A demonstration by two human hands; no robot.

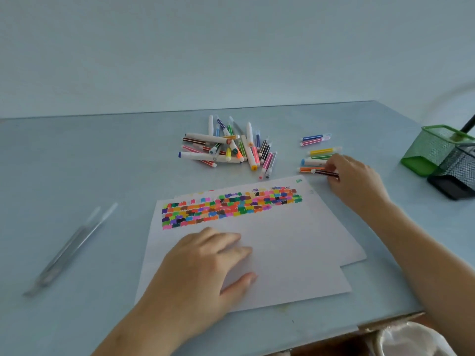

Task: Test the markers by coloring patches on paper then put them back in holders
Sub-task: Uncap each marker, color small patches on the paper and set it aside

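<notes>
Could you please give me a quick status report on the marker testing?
Left hand flat on paper. Right hand pinching dark striped marker. Green holder unobstructed.

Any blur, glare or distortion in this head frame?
Head view: light flat and even, no glare, shadows faint; wide-angle bends the table edge; two pens at left and the right hand are smeared; colour patches stay readable.

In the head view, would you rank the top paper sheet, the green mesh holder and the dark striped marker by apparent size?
1. Top paper sheet, clearly largest.
2. Green mesh holder.
3. Dark striped marker, which the right hand pinches.
</notes>
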